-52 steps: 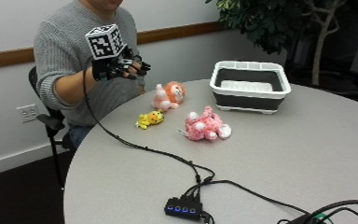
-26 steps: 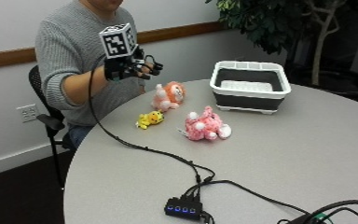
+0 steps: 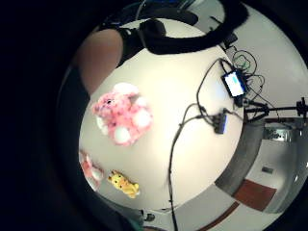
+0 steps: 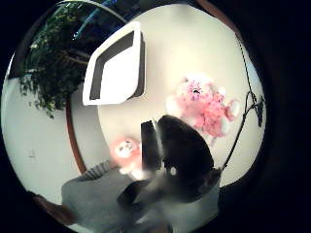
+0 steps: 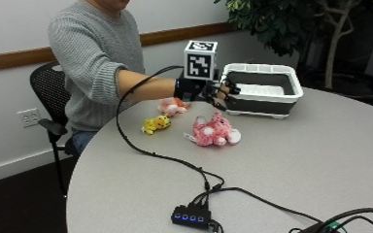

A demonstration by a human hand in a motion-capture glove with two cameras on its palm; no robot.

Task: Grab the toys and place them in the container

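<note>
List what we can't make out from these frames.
- Orange-pink toy: partly hidden behind the gloved right hand in the outside view.
- Container interior: near wall hides most of it; its floor is out of sight in the outside view.
- Yellow toy: too small to tell what animal it is.

1. You wear a grey ribbed knit sweater [image 5: 93, 58], its sleeve pushed up above the forearm.
2. Your right hand [image 5: 209, 92] wears a black glove with black straps.

Bright, even light; faint shadows
</note>
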